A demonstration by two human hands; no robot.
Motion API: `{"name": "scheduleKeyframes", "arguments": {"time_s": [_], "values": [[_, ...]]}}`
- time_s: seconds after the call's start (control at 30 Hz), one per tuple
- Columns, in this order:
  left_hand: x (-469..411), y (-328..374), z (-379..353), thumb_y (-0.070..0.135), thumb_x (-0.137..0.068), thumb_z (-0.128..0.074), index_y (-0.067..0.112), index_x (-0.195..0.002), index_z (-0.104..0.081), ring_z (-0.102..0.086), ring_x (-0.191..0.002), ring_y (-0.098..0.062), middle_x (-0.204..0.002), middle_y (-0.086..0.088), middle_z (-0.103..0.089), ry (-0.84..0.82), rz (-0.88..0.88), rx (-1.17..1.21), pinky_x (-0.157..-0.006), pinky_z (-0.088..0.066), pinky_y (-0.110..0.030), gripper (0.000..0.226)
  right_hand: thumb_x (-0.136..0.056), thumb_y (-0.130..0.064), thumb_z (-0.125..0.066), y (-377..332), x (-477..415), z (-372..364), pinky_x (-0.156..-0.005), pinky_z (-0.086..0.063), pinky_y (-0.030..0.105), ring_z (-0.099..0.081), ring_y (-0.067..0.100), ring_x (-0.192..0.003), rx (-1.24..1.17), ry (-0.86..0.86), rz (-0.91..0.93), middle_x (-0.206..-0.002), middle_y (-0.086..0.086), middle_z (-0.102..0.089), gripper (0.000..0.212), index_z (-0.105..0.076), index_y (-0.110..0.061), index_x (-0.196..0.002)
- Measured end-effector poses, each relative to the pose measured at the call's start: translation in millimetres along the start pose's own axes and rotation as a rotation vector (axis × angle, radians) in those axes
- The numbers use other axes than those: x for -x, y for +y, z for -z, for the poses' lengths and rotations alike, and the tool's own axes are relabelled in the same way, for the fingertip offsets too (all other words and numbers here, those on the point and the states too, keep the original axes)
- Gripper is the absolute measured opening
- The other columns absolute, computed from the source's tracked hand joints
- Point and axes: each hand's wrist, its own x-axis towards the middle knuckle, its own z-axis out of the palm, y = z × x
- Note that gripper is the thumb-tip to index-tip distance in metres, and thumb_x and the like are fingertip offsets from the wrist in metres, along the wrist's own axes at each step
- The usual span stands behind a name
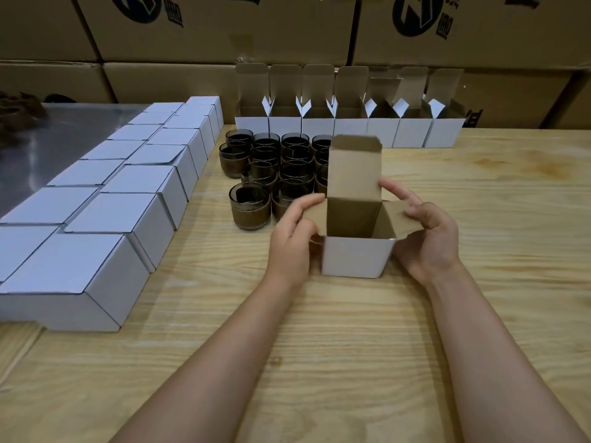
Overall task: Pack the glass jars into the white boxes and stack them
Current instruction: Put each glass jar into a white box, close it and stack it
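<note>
A: Box (356, 255), position?
B: Standing on table (351, 346), dead centre. Empty inside, lid flap upright at 12 o'clock.

A: Left hand (292, 238)?
B: Curled round the side flap at 9 o'clock, folding it outward. Holding nothing else.

A: Right hand (428, 241)?
B: Pinching the flap at 3 o'clock, likewise spread back.

A: Jars (275, 167)?
B: Clustered at 11 o'clock from box, partly hidden behind lid flap. Nearest one just beside left hand. None lifted.

A: Elsewhere?
B: Closed boxes (128, 187) in rows from 9 to 10 o'clock. Open boxes (348, 126) lined up at 12 o'clock, against cartons (224, 30).

A: Step in hand?
B: Judged as readying the box: spreading flaps before loading. No jar packed here yet.

A: Next move?
B: Likely calls for freeing left hand, reaching to 11 o'clock, lifting nearest jar and lowering it upright through the opening, steadying with right. Then tucking flaps, closing lid, setting down at 9 o'clock.
</note>
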Motion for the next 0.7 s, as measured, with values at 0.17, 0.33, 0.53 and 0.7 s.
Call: {"name": "scheduleKeyframes", "arguments": {"time_s": [0.17,0.33,0.53,0.7], "values": [[2,1,-1,0.018,-0.073,-0.044,0.022,-0.108,-0.062,-0.059,-0.089,-0.008,-0.101,0.003,-0.064,-0.084,0.016,0.012,-0.076,-0.048,-0.028,0.040,-0.063,-0.015,-0.039,-2,1,4,-0.062,-0.046,0.030,-0.057,0.026,-0.073,0.049,-0.004,-0.025,-0.088,0.016,-0.063,0.052,-0.066,-0.015,-0.108],[6,-2,3,0.048,-0.065,-0.074,0.030,-0.124,-0.054,-0.058,-0.108,0.000,-0.120,0.014,-0.060,-0.242,-0.036,-0.185,-0.089,-0.049,-0.022,0.065,-0.061,-0.012,-0.036,-1,2,7,-0.065,-0.042,0.034,-0.055,0.027,-0.073,0.048,-0.003,0.014,-0.086,0.012,-0.062,0.049,-0.059,-0.013,-0.105],[-1,0,9,0.024,-0.059,-0.090,0.029,-0.135,-0.047,-0.046,-0.120,0.009,-0.129,0.024,-0.051,-0.331,-0.042,-0.262,-0.098,-0.038,-0.010,0.087,-0.072,-0.003,-0.030,-16,11,6,-0.057,-0.038,0.028,-0.052,0.024,-0.074,0.275,0.001,-0.015,-0.090,0.007,-0.060,0.044,-0.059,-0.017,-0.102],[-2,-1,9,0.029,-0.061,-0.090,0.034,-0.133,-0.048,-0.040,-0.123,0.013,-0.129,0.031,-0.048,-0.325,-0.044,-0.289,-0.100,-0.034,-0.010,0.084,-0.087,-0.005,-0.046,-57,15,-11,-0.066,-0.045,0.021,-0.055,0.009,-0.089,1.024,0.027,0.110,-0.106,-0.005,-0.057,0.036,-0.061,-0.029,-0.109]]}}
